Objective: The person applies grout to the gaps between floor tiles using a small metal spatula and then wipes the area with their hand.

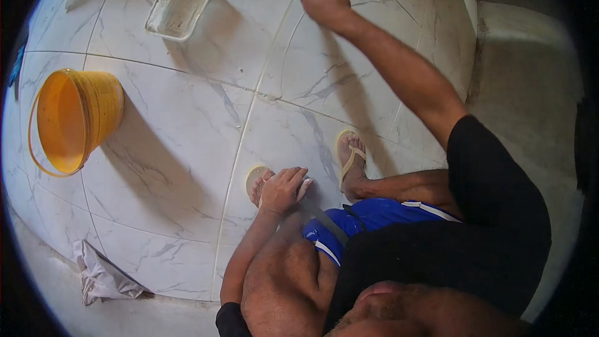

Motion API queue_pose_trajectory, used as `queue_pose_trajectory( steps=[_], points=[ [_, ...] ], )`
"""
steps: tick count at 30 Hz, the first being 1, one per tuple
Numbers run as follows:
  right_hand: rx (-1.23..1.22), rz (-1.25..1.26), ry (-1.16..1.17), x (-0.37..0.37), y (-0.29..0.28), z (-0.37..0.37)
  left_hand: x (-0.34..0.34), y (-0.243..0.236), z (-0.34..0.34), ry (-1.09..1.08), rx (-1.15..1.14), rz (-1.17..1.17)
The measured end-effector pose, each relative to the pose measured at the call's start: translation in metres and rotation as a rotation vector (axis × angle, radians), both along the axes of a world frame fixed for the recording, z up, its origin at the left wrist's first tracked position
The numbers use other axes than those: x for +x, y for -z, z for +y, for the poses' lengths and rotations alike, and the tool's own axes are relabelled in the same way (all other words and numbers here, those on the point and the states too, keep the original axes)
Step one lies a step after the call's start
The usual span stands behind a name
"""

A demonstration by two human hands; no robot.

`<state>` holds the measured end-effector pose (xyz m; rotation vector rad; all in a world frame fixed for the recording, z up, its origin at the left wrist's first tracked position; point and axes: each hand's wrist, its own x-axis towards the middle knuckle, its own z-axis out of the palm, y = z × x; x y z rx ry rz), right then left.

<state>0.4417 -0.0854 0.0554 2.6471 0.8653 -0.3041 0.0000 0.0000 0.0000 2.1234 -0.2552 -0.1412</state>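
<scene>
My right hand (326, 6) reaches far forward over the white marbled floor tiles (187, 97). Its fingers are curled into a fist beside a tile joint, and whatever they hold is hidden. Closer to me, my left hand (284, 188) hangs in front of my left knee, above my left foot. Its fingers are bent together, and a bit of whitish material (304, 189) shows at their edge, too small to name. A white rectangular tub (151, 25), smeared inside with pale paste, stands on the tiles left of my right hand.
A yellow bucket (107, 107) with its handle hanging down stands at the left. Crumpled whitish plastic or cloth (100, 278) lies at the lower left floor edge. My sandalled foot (352, 156) is on the tiles, and a grey concrete ledge (527, 75) runs along the right.
</scene>
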Motion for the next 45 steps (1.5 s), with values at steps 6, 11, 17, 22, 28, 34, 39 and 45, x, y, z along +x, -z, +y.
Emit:
queue_pose_trajectory(
  steps=[6,11,17,22,28,34,39,45],
  points=[
    [0.017,0.181,0.03,-0.132,-0.006,0.025,-0.009,-0.011,-0.008,-0.037,-0.033,0.014],
    [0.004,0.339,0.052,-0.202,-0.016,0.045,-0.005,-0.005,-0.004,-0.023,-0.023,0.027],
    [0.018,0.367,-0.08,-0.216,-0.02,0.041,-0.013,0.002,0.0,-0.047,-0.005,0.02],
    [0.023,0.255,-0.075,-0.163,-0.027,0.016,-0.008,-0.002,0.0,-0.032,0.026,0.043],
    [0.017,0.372,-0.118,-0.203,-0.018,0.027,-0.011,-0.003,0.0,-0.035,0.035,0.053],
    [0.0,0.395,-0.162,-0.226,-0.015,0.034,-0.012,-0.002,0.0,-0.047,0.036,0.034],
    [0.189,0.175,-0.175,-0.192,-0.012,0.015,-0.009,0.0,-0.001,-0.068,0.036,-0.03],
    [0.255,0.206,-0.46,-0.187,-0.016,-0.006,-0.012,-0.008,0.002,-0.035,0.068,0.07]
  ],
)
